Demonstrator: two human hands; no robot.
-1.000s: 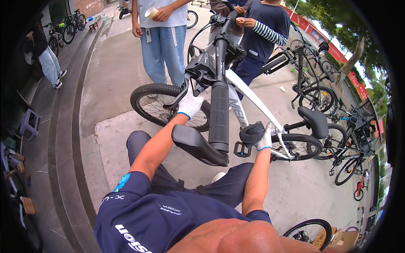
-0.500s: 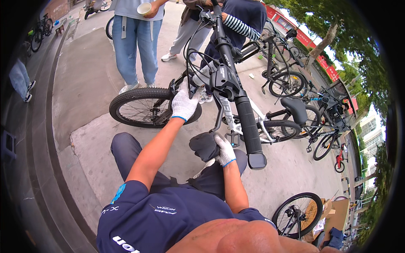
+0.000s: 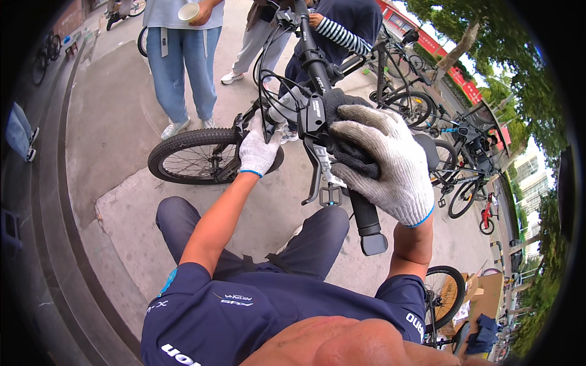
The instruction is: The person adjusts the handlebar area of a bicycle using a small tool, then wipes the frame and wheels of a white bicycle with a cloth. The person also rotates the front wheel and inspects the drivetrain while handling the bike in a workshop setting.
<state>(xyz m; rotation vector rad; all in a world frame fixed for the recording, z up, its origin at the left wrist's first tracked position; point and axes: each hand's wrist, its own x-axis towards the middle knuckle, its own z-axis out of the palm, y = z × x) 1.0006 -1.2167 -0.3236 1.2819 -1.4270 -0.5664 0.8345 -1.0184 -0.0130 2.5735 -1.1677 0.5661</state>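
Black handlebar lengthwise, grip end nearest

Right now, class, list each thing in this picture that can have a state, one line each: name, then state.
Left hand: gloved, gripping the bicycle near its stem.
Right hand: gloved, pressing a dark cloth on the handlebar.
Brake lever: not squeezed.
Front wheel: on the pavement.
Paper cup: held by a bystander.

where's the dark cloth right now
In the head view the dark cloth sits right of centre, pressed under the white-gloved right hand against the black bicycle handlebar, just above the brake lever.
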